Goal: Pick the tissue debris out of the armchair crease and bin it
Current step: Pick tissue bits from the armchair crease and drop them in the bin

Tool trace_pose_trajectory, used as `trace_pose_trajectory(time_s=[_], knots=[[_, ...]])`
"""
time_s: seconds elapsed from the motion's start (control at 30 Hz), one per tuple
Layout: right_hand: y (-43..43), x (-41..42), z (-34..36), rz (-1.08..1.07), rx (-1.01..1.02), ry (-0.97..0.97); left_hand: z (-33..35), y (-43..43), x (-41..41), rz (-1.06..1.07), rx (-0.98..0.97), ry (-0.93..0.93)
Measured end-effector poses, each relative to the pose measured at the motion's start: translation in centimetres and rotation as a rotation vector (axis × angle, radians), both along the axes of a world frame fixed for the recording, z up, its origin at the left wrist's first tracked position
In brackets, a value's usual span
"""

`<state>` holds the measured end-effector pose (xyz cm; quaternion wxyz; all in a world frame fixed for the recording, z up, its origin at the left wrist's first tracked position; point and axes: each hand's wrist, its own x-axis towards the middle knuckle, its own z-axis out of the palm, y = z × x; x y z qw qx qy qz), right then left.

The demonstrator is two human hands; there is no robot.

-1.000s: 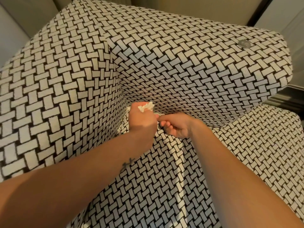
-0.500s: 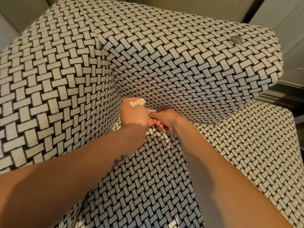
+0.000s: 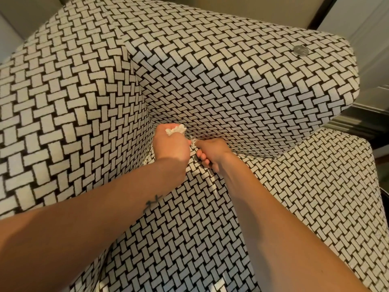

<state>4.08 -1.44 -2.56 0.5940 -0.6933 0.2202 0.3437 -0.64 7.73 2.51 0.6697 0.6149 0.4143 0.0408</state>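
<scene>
Tissue debris (image 3: 176, 130) sits gripped in left hand (image 3: 171, 145), right hand (image 3: 210, 153) pinches shred (image 3: 194, 141) at armchair crease (image 3: 249, 154), disc (image 3: 301, 51) above.

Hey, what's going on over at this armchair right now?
A person is clearing tissue debris from the armchair. Their left hand grips a wad of tissue, while the right hand pinches a small shred right beside it, at the crease where the seat meets the back. No bin is in view.
</scene>
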Motion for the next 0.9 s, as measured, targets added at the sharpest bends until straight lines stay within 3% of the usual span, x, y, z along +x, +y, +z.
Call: trace_pose_trajectory(time_s=[0.27,0.5,0.73,0.9], knots=[[-0.2,-1.3,-0.9,-0.065,0.046,-0.127,0.2,-0.2,0.1,0.001,0.002,0.005],[-2.0,-4.3,-0.3,-0.079,0.109,-0.35,0.6,-0.4,-0.1,-0.038,-0.015,0.052],[-2.6,-6.0,0.1,-0.135,0.31,-0.497,1.0,-0.8,-0.6,-0.171,-0.105,0.112],[-2.6,-6.3,-0.6,-0.021,0.158,-0.608,0.7,-0.8,-0.3,-0.178,-0.231,0.126]])
